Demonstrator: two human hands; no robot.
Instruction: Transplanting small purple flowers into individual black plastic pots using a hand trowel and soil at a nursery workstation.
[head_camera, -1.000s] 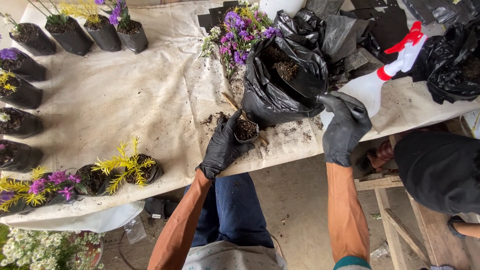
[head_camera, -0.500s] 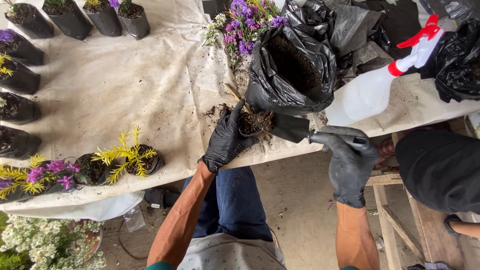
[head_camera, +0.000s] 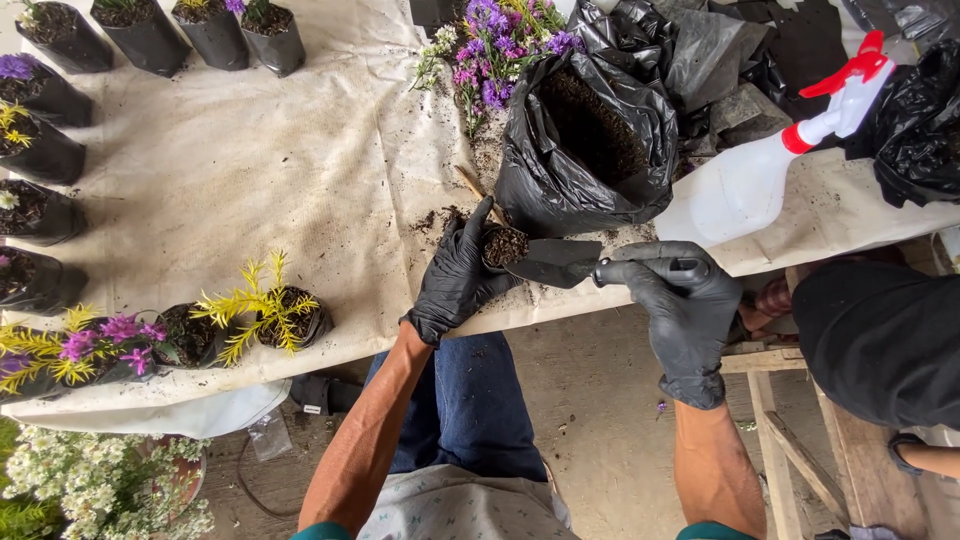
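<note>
**Inspector:** Noting the left hand (head_camera: 455, 275), black-gloved, with its fingers wrapped around a small black grow bag (head_camera: 505, 247) of soil near the front edge of the counter (head_camera: 300, 170). The right hand (head_camera: 680, 300) has its fingers closed on the handle of a trowel (head_camera: 555, 262), blade touching the bag's rim.

**Supervisor:** Risks?

**Inspector:** In my judgement, spillage first. The bag is soft-walled and looks full; a squeeze or a nudge from the blade could tip soil over the edge onto the floor. Loose soil already lies scattered on the cloth around it.

**Supervisor:** Anything else?

**Inspector:** The large black soil sack (head_camera: 585, 140) stands open just behind, and a white spray bottle (head_camera: 745, 180) lies beside it. A wide elbow swing could topple either one.
</note>
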